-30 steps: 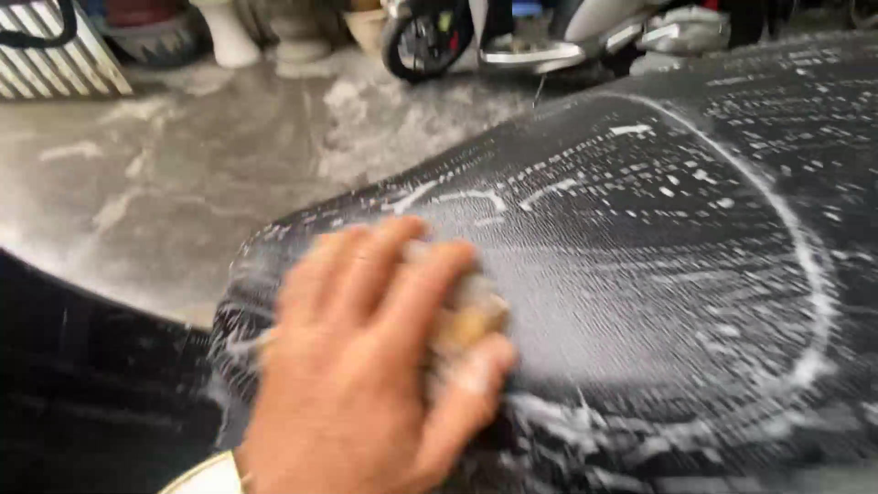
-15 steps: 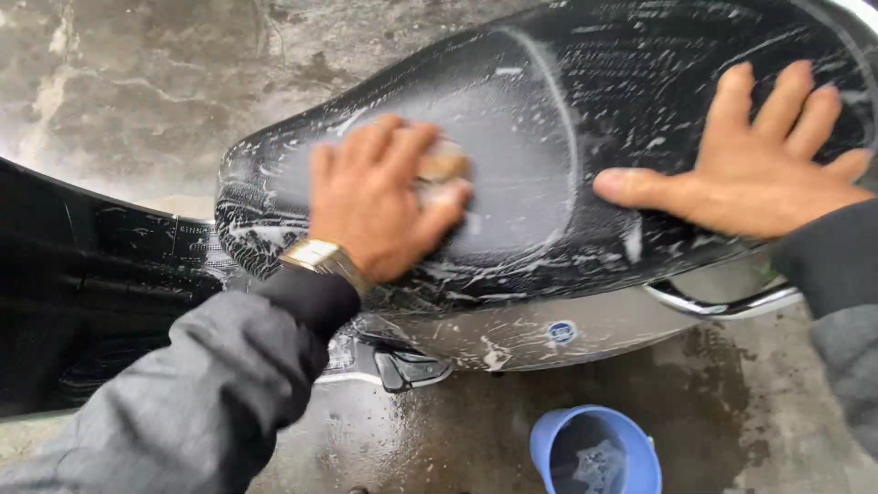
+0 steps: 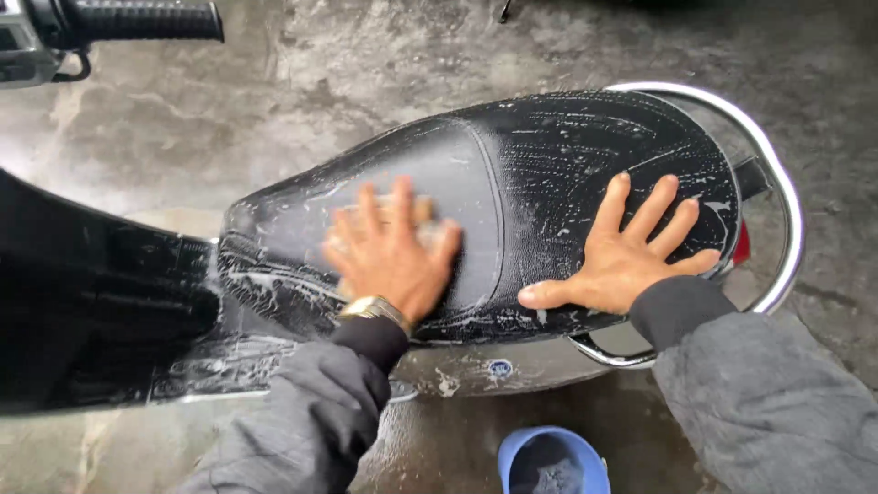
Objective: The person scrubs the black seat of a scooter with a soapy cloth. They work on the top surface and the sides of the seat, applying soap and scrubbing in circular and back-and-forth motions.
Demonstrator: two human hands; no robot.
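Sponge (image 3: 422, 212) sits under our left hand (image 3: 393, 254), only a tan edge of it peeking out past the fingertips, on the front half of the black scooter seat (image 3: 512, 174). We have that hand flat over it, fingers spread a little and bent lightly onto its top, pressing it against the seat rather than gripping it; the hand shows blurred. A gold wristwatch (image 3: 373, 308) sits at that wrist, just at the near edge of the seat, above a grey jacket sleeve (image 3: 311, 421).

Our right hand (image 3: 626, 256) lies fully open on the rear half of the seat, palm down, all fingers splayed wide and the thumb pointing toward the sponge; it holds nothing and simply rests on the wet surface. White suds streak the seat around this hand and along the seat's front edge near the left one.

Behind the seat's rear end curves a chrome grab rail (image 3: 777, 192), with a bit of red tail light (image 3: 741, 245) showing between rail and seat. Below the seat, close to us, a blue bucket (image 3: 553, 460) stands on the wet concrete floor (image 3: 347, 82). Far off from the seat, at the top left corner, a black handlebar grip (image 3: 137, 18) juts in.
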